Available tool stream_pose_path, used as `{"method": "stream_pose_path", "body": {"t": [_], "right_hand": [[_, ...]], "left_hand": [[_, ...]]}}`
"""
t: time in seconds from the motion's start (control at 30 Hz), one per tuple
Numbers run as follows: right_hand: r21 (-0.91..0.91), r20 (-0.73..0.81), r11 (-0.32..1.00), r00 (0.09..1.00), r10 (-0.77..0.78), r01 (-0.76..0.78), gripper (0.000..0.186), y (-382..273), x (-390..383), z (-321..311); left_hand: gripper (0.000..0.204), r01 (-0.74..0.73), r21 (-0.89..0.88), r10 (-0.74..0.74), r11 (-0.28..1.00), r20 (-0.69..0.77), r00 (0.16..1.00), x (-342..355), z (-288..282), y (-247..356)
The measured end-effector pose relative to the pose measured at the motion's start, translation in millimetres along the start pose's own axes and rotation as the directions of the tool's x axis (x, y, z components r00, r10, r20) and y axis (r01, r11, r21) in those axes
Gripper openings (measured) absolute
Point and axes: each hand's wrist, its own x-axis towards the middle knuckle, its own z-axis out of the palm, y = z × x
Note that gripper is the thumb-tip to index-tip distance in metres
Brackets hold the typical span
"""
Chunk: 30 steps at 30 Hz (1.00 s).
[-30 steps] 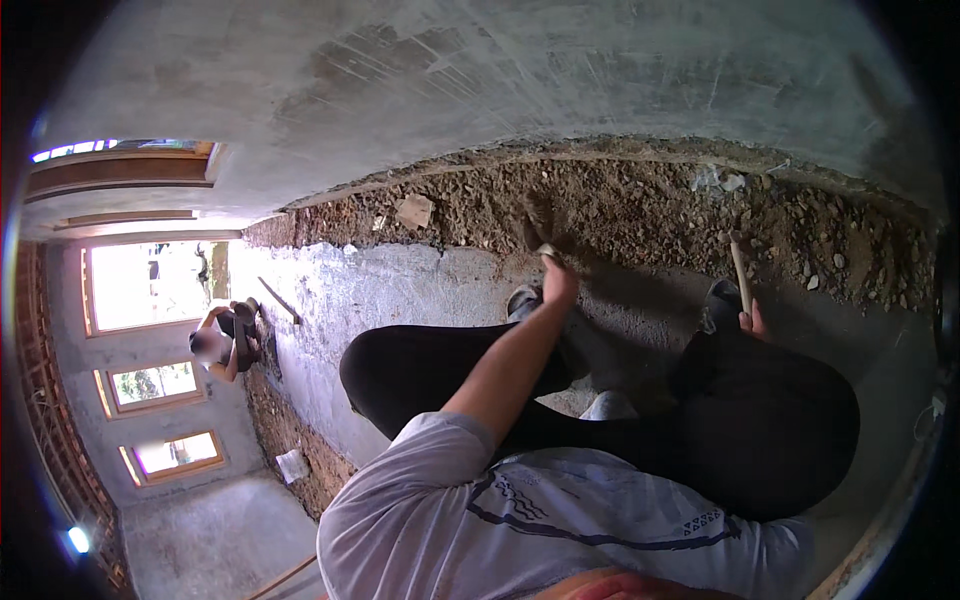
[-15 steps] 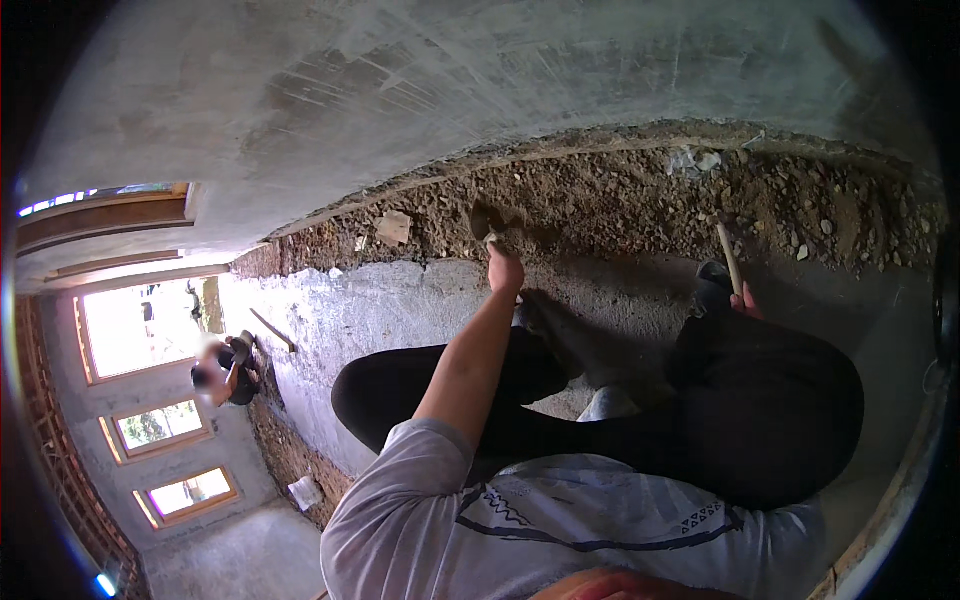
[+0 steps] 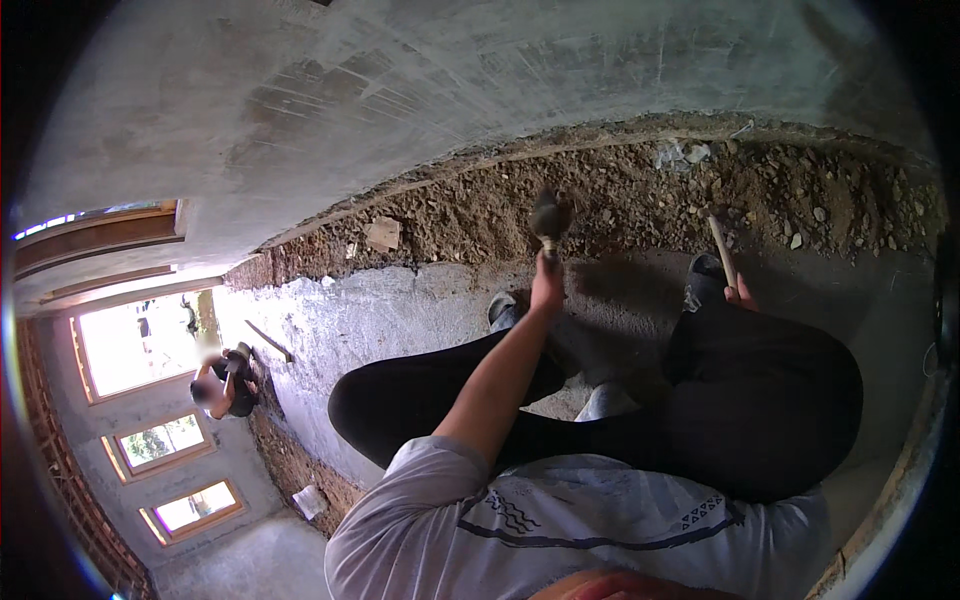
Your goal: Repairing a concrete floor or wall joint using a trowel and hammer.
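My left hand (image 3: 546, 288) is closed round the short handle of a trowel (image 3: 546, 216). The trowel's dark blade, somewhat smeared by motion, is over the strip of brown soil and stones (image 3: 470, 215) along the wall. Further right, my right hand (image 3: 740, 295) grips a pale wooden handle (image 3: 720, 245), its far end at the soil; which tool it belongs to I cannot make out. My thigh and knee hide part of that hand.
Beyond the soil strip rises a grey plastered wall (image 3: 430, 90). A flat tan piece (image 3: 382, 234) and crumpled clear plastic (image 3: 682, 155) lie on the soil. At far left, another person (image 3: 228, 382) crouches near the windows, with a wooden stick (image 3: 268, 340) on the concrete floor (image 3: 390, 310).
My left hand has moved to the right along the soil strip, carrying the trowel. My right hand keeps its hold on the wooden handle, almost unmoved.
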Motion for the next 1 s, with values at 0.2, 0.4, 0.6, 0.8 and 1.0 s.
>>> {"method": "stream_pose_path", "body": {"t": [0.2,0.4,0.6,0.8,1.0], "right_hand": [[0.323,0.118,0.914,0.969,0.219,-0.246,0.067,66,-11,28],[0.153,0.325,0.931,0.907,0.268,-0.330,0.076,9,17,-41],[0.032,0.385,0.935,0.868,0.315,-0.354,0.079,24,1,-79],[0.294,0.323,0.856,0.887,0.329,-0.425,0.079,-5,23,-59],[0.018,0.438,0.898,0.811,0.388,-0.439,0.083,48,-30,-47]], "left_hand": [[0.019,0.079,-0.605,-0.119,0.792,-0.027,0.993,63,-71,-40],[0.027,0.053,-0.566,-0.228,0.823,-0.243,0.943,70,-111,-26],[0.050,-0.054,0.069,0.050,0.996,0.068,0.996,7,-18,13],[0.041,0.109,-0.221,-0.107,0.969,0.017,0.994,40,-8,-40],[0.038,0.229,-0.049,-0.224,0.972,0.087,0.971,54,-39,9]]}}
